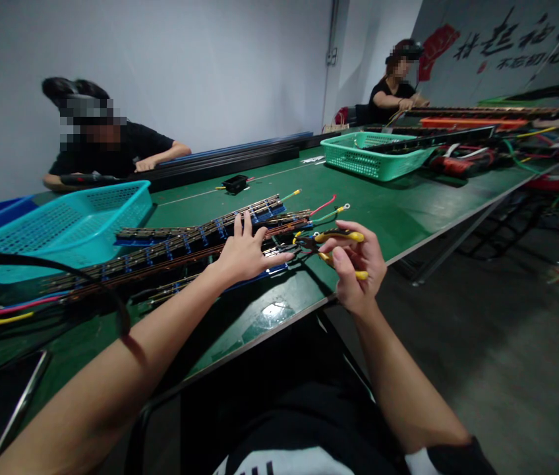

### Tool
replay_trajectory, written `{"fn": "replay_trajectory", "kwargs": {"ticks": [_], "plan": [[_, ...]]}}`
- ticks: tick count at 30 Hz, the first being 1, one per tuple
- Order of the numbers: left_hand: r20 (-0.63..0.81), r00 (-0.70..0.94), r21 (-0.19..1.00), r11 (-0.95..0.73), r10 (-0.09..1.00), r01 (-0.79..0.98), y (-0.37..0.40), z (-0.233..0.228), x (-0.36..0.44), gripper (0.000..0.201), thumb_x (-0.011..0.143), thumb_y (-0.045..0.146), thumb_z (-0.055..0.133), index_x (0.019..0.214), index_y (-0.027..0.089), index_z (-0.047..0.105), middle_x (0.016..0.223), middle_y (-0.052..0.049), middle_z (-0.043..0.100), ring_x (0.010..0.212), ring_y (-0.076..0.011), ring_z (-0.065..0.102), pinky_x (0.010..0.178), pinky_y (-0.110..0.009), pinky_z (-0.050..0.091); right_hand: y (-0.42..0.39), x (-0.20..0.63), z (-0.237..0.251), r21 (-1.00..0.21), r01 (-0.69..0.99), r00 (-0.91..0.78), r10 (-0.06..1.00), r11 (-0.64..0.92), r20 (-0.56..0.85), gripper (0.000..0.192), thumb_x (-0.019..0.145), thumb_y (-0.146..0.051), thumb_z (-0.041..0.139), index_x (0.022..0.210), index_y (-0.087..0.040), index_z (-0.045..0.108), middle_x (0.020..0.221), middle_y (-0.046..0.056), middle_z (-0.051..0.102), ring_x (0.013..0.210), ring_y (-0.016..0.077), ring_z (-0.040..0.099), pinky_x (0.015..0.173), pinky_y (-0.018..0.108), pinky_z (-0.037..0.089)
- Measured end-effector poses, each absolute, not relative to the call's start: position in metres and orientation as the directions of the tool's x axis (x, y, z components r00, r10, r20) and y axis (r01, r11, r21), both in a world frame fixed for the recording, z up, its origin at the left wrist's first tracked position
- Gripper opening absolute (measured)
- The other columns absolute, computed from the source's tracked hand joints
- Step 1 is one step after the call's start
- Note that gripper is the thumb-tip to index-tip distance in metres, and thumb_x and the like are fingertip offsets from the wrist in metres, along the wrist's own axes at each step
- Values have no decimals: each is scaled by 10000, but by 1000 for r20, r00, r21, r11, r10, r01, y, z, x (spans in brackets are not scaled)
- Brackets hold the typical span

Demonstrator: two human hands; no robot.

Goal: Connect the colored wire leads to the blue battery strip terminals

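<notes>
On the green worktop (398,218), near its front edge: left hand (244,254) spread flat, fingers open, pressing on the long strips of contacts (185,247) lying side by side. Just right of it, right hand (356,267) closed around yellow-handled pliers (331,245), nose seemingly at the strip ends, though blurred. Loose red and green wires (329,210) just beyond. Further left, a teal basket (62,221); well apart to the right, a green basket (373,155).
</notes>
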State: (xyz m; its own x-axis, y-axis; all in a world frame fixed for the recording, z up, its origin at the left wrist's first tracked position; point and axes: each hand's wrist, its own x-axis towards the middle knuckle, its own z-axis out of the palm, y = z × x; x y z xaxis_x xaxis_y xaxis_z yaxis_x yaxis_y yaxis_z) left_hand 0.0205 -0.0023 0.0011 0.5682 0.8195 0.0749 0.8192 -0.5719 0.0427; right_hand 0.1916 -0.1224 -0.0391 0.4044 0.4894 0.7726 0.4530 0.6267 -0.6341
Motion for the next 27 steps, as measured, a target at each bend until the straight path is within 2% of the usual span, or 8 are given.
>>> {"fn": "replay_trajectory", "kwargs": {"ticks": [4, 8, 13, 18, 24, 27], "plan": [[65, 565, 51, -568, 823, 821, -3, 2, 21, 1059, 786, 923, 359, 1514, 158, 431, 1696, -188, -8, 1538, -462, -42, 1186, -589, 278, -124, 191, -34, -625, 442, 436, 454, 644, 777, 326, 971, -372, 465, 1280, -279, 510, 816, 20, 648, 693, 183, 661, 653, 351, 571], [62, 564, 51, -567, 823, 822, -4, 4, 21, 1056, 794, 915, 362, 1525, 154, 416, 1694, -200, -1, 1535, -473, -34, 1178, -599, 287, -124, 191, -30, -661, 398, 376, 544, 636, 750, 314, 964, -384, 510, 1263, -288, 536, 835, 9, 653, 677, 166, 651, 617, 319, 561], [77, 572, 44, -576, 816, 816, -4, 3, 21, 1035, 807, 902, 364, 1524, 157, 419, 1690, -215, 23, 1533, -482, -24, 1165, -606, 303, -121, 189, -30, -705, 365, 295, 643, 608, 707, 343, 983, -376, 506, 1312, -281, 506, 936, 20, 669, 765, 163, 670, 697, 318, 576], [80, 573, 41, -577, 816, 816, -6, 5, 22, 1020, 811, 895, 377, 1516, 160, 428, 1691, -214, 32, 1534, -482, -19, 1159, -596, 320, -119, 188, -31, -710, 371, 265, 665, 598, 699, 350, 994, -382, 499, 1328, -278, 490, 951, 27, 674, 807, 168, 675, 740, 326, 584], [68, 568, 33, -571, 820, 821, -6, 5, 22, 1020, 817, 894, 365, 1519, 156, 423, 1695, -196, 12, 1536, -475, -23, 1163, -586, 320, -119, 190, -30, -708, 400, 269, 664, 582, 698, 246, 988, -366, 533, 1210, -271, 576, 860, 0, 665, 769, 155, 668, 746, 315, 581], [67, 566, 28, -569, 822, 822, -5, 5, 22, 1024, 814, 897, 367, 1523, 160, 420, 1695, -194, 7, 1535, -475, -23, 1162, -577, 324, -121, 189, -31, -714, 399, 274, 668, 575, 692, 272, 987, -370, 533, 1237, -268, 572, 889, 6, 681, 780, 155, 675, 746, 314, 579]]}}
